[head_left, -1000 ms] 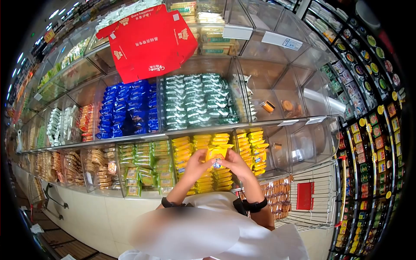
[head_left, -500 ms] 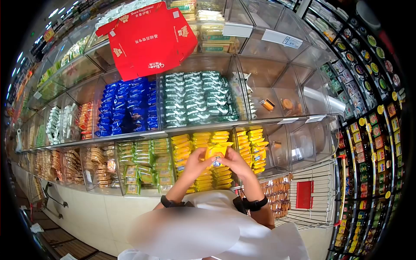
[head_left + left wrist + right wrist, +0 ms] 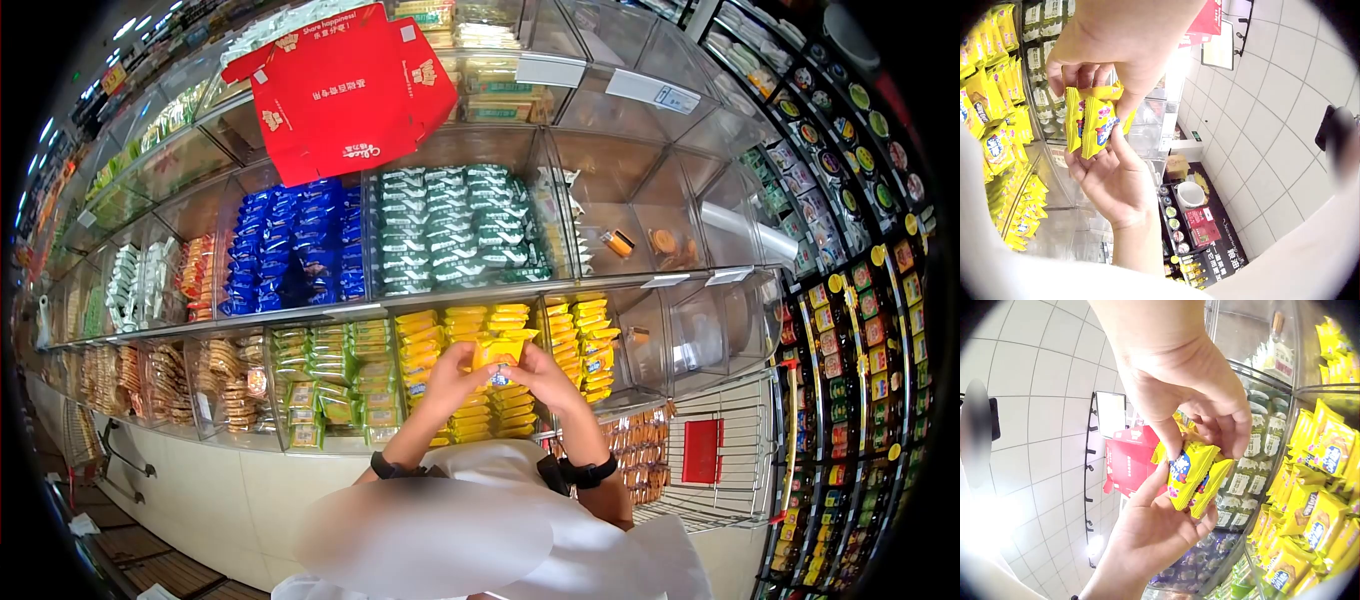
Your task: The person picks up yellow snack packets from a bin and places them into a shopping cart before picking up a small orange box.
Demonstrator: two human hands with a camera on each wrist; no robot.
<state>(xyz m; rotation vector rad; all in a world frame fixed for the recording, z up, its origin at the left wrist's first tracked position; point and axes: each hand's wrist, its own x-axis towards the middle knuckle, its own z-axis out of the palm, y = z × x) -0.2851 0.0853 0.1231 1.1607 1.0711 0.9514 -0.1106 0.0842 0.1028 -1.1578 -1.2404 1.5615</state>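
Both hands hold a small stack of yellow snack packets [image 3: 502,352] in front of the body, over the bin of like yellow packets [image 3: 508,412]. From the left, the left hand [image 3: 452,375] grips the stack with its thumb on the near face. The right hand [image 3: 547,380] pinches the other end, and the thumbs come close together on the near side. At least two packets [image 3: 1099,128] lie face to face in the left wrist view, between the left hand [image 3: 1113,53] and the right hand [image 3: 1116,184]. In the right wrist view, fingers curl behind the packets [image 3: 1194,475].
Clear-walled bins surround the hands: green packets [image 3: 330,385] to the left, blue packets [image 3: 290,250] and dark green packets [image 3: 460,225] behind. A red cardboard sheet [image 3: 345,95] lies over the upper bins. A shopping cart [image 3: 725,455] stands at the right, near the body.
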